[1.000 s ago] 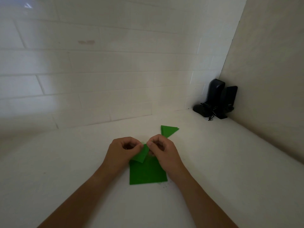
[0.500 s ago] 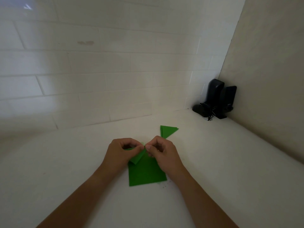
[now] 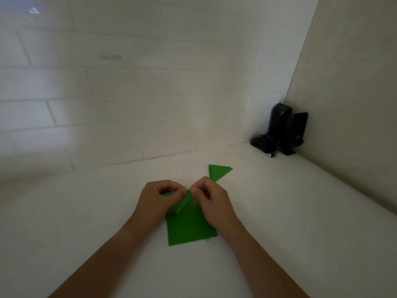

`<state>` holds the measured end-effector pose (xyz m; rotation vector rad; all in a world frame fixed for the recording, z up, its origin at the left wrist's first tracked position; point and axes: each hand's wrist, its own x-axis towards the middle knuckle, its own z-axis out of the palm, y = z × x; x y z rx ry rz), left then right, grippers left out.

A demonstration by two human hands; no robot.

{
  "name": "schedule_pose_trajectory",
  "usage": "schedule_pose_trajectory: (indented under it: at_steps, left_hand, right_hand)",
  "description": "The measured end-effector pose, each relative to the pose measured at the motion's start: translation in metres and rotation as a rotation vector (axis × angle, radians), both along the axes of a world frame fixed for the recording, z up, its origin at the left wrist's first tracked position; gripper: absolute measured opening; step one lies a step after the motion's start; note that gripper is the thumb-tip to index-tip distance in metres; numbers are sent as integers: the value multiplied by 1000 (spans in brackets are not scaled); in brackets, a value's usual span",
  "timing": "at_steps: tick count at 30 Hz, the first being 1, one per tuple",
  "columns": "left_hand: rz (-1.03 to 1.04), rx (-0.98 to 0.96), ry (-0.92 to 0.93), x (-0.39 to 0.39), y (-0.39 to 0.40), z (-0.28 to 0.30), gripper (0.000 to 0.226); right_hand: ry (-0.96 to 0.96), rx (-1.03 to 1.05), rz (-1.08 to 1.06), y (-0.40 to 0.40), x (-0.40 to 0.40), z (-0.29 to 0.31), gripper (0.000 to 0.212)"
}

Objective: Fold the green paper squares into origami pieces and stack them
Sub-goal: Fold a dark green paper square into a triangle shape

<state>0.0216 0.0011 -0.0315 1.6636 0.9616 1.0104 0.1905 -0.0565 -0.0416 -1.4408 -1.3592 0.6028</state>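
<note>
One folded green triangle (image 3: 218,172) already lies on the far right of the white bench (image 3: 300,211). Nearer, both hands work the green paper square (image 3: 189,229): left hand (image 3: 158,201) and right hand (image 3: 211,202) pinch its raised corner with curled fingers. Most folding looks undone.

2 hands: left hand (image 3: 158,200), right hand (image 3: 211,201). 1 small folded paper (image 3: 184,202) between them, 1 flat green stack (image 3: 189,229) near, 1 folded triangle pile (image 3: 219,171) far right, 2 black speakers (image 3: 283,130).
</note>
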Motion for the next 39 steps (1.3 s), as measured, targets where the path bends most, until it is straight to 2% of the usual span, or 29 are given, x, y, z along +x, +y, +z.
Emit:
schedule_pose_trajectory:
  at_steps: [10,18,29,39]
  left_hand:
    - [-12,-2,4,-3,-2,1,7]
    - [35,-24,-48,-1,0,3,5]
    - [-30,-24,-25,-2,-1,3,5]
    - [7,-32,-102,0,-3,6,6]
  right_hand:
    - [33,-14,56,0,-1,1,11]
    - [10,-24,-10,1,3,-1,14]
    - [3,-5,37,0,-1,2,11]
    - [47,-24,22,2,1,1,10]
